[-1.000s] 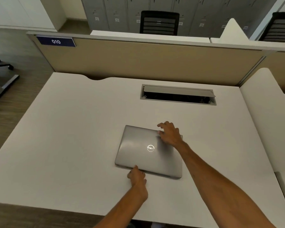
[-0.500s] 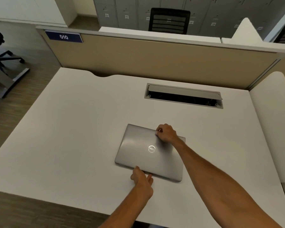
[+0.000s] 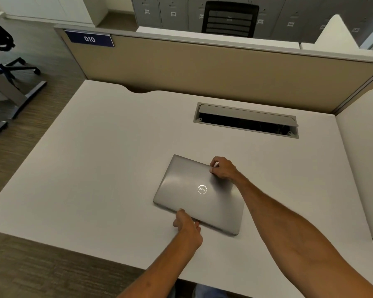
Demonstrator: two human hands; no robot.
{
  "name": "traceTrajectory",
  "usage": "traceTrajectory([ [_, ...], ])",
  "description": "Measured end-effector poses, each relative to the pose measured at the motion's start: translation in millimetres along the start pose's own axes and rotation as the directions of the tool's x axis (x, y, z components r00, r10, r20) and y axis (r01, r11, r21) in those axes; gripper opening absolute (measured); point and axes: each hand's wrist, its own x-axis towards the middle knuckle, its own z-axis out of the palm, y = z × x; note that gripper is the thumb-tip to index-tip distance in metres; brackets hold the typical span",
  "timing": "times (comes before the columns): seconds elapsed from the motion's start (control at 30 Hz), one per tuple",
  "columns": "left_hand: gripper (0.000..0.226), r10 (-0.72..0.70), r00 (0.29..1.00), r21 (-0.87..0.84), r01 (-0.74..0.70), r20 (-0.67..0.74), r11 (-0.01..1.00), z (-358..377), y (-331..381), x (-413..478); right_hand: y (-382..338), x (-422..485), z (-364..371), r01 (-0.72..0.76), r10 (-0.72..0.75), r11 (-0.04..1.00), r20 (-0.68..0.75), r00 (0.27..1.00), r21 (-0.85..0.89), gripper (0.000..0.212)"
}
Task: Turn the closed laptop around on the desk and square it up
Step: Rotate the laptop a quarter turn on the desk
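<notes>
A closed silver laptop with a round logo lies flat on the white desk, skewed a little clockwise against the desk's edges. My right hand curls over its far edge near the far right corner, fingers gripping the rim. My left hand holds the near edge around its middle, thumb on the lid and fingers tucked under.
An open cable hatch is set into the desk behind the laptop. A beige partition with a "010" label closes the back. A white side panel stands at the right. Office chairs are beyond.
My right hand has closed from flat on the lid to gripping the far edge. My left hand has taken hold of the near edge. The laptop has turned slightly clockwise.
</notes>
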Motion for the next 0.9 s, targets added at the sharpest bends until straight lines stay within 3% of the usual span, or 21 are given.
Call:
traceTrajectory([
  [0.37,0.05,0.011,1.0,0.114,-0.011,0.001,0.993,-3,3,-1,29,-18,5,-0.047,0.067,0.979,-0.096,0.993,0.197,0.022],
  [0.6,0.047,0.051,0.995,0.24,-0.069,0.081,0.968,3,15,-3,53,-31,2,-0.083,0.152,0.92,-0.153,0.976,0.383,0.02],
  [0.77,0.03,0.134,0.983,0.308,-0.167,0.127,0.936,14,33,3,65,-42,3,-0.118,0.248,0.84,-0.181,0.952,0.53,0.023],
  [0.9,0.044,0.152,0.976,0.348,-0.198,0.157,0.916,24,42,7,73,-50,12,-0.149,0.352,0.735,-0.185,0.918,0.661,0.024],
])
